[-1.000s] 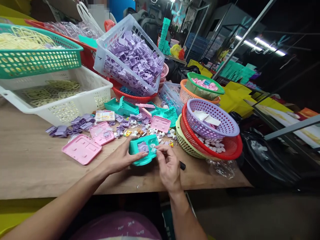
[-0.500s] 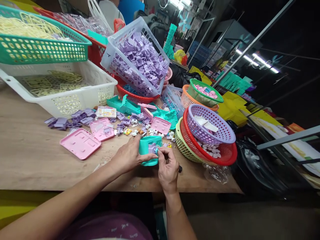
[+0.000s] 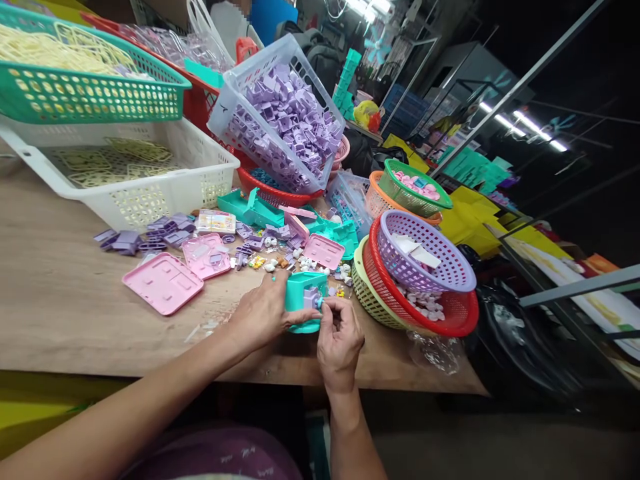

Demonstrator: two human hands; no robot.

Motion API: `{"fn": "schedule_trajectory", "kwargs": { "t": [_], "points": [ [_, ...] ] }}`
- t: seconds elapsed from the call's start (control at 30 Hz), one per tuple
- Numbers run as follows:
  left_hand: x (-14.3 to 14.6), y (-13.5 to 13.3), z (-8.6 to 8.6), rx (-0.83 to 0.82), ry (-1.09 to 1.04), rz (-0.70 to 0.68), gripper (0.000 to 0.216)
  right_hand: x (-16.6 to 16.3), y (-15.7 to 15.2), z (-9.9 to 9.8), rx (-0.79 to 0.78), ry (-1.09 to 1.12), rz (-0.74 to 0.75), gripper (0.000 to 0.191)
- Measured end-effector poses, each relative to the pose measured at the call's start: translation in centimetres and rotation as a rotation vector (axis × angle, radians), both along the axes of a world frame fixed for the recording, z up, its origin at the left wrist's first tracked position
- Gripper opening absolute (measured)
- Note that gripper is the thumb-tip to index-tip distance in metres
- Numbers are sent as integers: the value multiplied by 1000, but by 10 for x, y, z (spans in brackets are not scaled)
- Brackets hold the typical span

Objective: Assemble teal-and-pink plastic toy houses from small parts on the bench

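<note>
This looks like a workshop for putting together small plastic goods. Loose moulded parts are strewn over a wooden bench point(image 3: 65, 300), a translucent crate point(image 3: 220, 113) is heaped with identical purple pieces point(image 3: 290, 107), and sorting baskets point(image 3: 450, 267) stand stacked nearby. Behind are metal posts point(image 3: 520, 86), strip lights point(image 3: 540, 131), a fan point(image 3: 377, 45) and a tower of teal mouldings point(image 3: 346, 83); the far end is too dark to judge well.

Beyond and left of the left hand point(image 3: 263, 310) are a green basket point(image 3: 171, 101) and a white basket point(image 3: 183, 193); right of the right hand point(image 3: 343, 337) lies crumpled clear plastic point(image 3: 439, 352), with a black bag point(image 3: 507, 350) farther right and lit tubes point(image 3: 540, 130) far beyond
</note>
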State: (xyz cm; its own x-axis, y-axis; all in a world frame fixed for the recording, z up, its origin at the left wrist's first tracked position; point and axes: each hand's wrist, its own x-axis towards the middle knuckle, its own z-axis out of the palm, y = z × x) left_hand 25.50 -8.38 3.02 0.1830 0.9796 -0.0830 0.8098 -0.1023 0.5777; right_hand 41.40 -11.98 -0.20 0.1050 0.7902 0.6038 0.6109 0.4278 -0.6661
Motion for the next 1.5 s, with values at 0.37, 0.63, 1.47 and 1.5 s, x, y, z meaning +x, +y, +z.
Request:
{"fn": "schedule_trajectory", "kwargs": {
  "t": [0.37,0.63,1.47,1.5],
  "points": [
    [0,-6,0,23,103,-61,73,7,-9,22,28,-343,78,15],
    [-2,-11,-5,41,180,-63,63,8,-13,25,-6,-469,100,20],
    [-81,2,-60,341,-172,-302,57,-38,-28,-44,-151,-177,399,26],
    [-85,2,-59,352,-168,-315,56,-39,-26,-43,-154,-189,444,26]
  ]
}}
